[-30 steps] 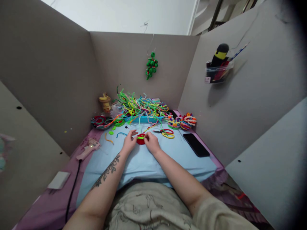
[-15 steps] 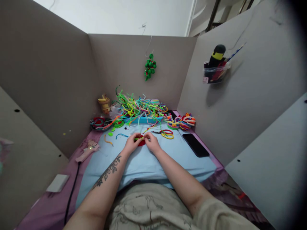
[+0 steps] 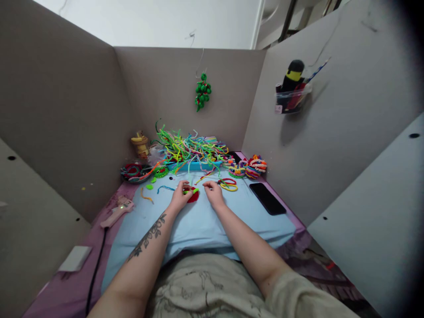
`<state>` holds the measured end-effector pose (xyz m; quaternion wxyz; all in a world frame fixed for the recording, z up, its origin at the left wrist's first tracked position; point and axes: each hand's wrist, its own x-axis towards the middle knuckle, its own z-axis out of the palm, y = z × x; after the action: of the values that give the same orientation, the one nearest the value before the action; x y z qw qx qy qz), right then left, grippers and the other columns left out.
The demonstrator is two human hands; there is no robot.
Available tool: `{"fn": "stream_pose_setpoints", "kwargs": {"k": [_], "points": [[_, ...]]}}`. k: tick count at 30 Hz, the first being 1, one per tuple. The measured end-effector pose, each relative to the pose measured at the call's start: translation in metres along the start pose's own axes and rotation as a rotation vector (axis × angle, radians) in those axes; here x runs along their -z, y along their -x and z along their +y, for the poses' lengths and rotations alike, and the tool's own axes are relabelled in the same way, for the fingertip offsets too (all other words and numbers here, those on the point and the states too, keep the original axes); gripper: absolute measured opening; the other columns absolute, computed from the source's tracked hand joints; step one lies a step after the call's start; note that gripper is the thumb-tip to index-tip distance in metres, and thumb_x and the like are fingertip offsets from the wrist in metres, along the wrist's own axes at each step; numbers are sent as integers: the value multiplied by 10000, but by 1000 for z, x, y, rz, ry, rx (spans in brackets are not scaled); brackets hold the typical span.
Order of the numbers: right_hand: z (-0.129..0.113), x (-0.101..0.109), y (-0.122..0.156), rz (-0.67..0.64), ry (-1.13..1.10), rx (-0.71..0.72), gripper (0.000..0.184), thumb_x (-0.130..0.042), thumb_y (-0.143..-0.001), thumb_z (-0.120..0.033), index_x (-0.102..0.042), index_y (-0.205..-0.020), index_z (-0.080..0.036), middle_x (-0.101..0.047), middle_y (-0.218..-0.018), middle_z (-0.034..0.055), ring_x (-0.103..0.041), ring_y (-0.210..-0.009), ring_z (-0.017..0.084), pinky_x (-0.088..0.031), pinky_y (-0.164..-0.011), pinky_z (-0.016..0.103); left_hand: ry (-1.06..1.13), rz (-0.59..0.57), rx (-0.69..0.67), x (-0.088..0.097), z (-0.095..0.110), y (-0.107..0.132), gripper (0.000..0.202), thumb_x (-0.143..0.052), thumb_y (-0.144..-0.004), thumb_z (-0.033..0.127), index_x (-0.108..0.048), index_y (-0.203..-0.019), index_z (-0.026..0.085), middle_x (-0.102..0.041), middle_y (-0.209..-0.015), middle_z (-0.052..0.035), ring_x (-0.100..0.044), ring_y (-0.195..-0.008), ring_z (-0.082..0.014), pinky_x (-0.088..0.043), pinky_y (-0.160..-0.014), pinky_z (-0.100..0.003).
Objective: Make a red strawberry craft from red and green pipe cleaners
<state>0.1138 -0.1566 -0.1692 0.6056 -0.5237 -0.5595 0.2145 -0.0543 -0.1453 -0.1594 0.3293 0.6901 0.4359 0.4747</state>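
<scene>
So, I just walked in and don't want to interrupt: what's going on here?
A person is working with bare hands over a light blue cloth. The left hand holds a bright green strip over a red piece. The right hand is apart from both; whether it pinches anything is too small to tell. Scissors lie beside it, a phone farther right, and a blue tray heaped with colourful strands stands behind.
</scene>
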Motion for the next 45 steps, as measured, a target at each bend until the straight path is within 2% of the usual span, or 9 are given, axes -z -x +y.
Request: {"fn": "stream_pose_setpoints", "kwargs": {"k": [5,9,13,16,20,24,29,40,45], "points": [[-15,-7,10,-190,119,227,166,-533,-733,-131,-677,-787,-193,-631,-817,41,-592,-796,172,-476,-787,304,73,-5,29,0,3,1,374,-627,-709,242,-456,-1039,199,-644,-869,-32,-629,-791,-160,-485,-734,-299],[-20,-13,13,-256,161,296,156,-559,-775,-123,-692,-799,-200,-643,-824,45,-596,-829,172,-471,-826,306,160,-21,57,5,3,1,440,-649,-698,284,-455,-1081,188,-659,-882,-55,-641,-828,-181,-491,-774,-333],[-15,-14,12,-264,178,301,177,-561,-777,-104,-700,-818,-206,-642,-829,42,-598,-840,175,-470,-837,314,232,49,66,18,2,3,474,-618,-724,315,-461,-1151,184,-666,-1021,-115,-632,-968,-217,-486,-849,-384],[-10,-14,10,-243,207,290,176,-569,-773,-114,-704,-808,-220,-636,-890,50,-585,-900,189,-455,-875,339,25,121,33,26,1,9,344,-597,-724,282,-568,-1050,178,-672,-1033,-112,-619,-1001,-235,-481,-866,-397],[-6,-17,8,-247,170,223,168,-573,-751,-123,-700,-804,-220,-637,-1010,59,-579,-992,196,-433,-934,355,-150,60,-7,26,-1,13,263,-550,-716,206,-647,-960,183,-696,-998,-76,-641,-930,-213,-512,-824,-366],[-7,-17,9,-302,132,209,194,-530,-764,-129,-692,-820,-220,-679,-866,28,-619,-865,176,-476,-845,320,-153,85,7,24,-6,9,255,-544,-690,160,-679,-905,183,-720,-926,-61,-660,-848,-198,-519,-820,-359],[-13,-16,13,-308,194,295,203,-510,-793,-134,-686,-841,-222,-683,-872,38,-611,-875,181,-469,-843,317,-123,126,56,25,-7,6,171,-587,-678,202,-707,-798,181,-730,-805,-44,-663,-768,-201,-527,-785,-359],[-25,-23,13,-252,252,321,210,-479,-826,-121,-666,-874,-202,-647,-897,56,-588,-888,185,-456,-843,310,-24,16,30,23,-1,9,195,-608,-707,225,-720,-852,160,-732,-865,-71,-670,-812,-216,-523,-807,-369],[-23,-25,13,-278,192,323,212,-487,-818,-121,-674,-844,-217,-637,-910,47,-583,-897,175,-457,-858,309,-14,37,25,21,-4,7,178,-602,-726,238,-719,-834,158,-729,-849,-77,-666,-801,-212,-520,-801,-366]]}}
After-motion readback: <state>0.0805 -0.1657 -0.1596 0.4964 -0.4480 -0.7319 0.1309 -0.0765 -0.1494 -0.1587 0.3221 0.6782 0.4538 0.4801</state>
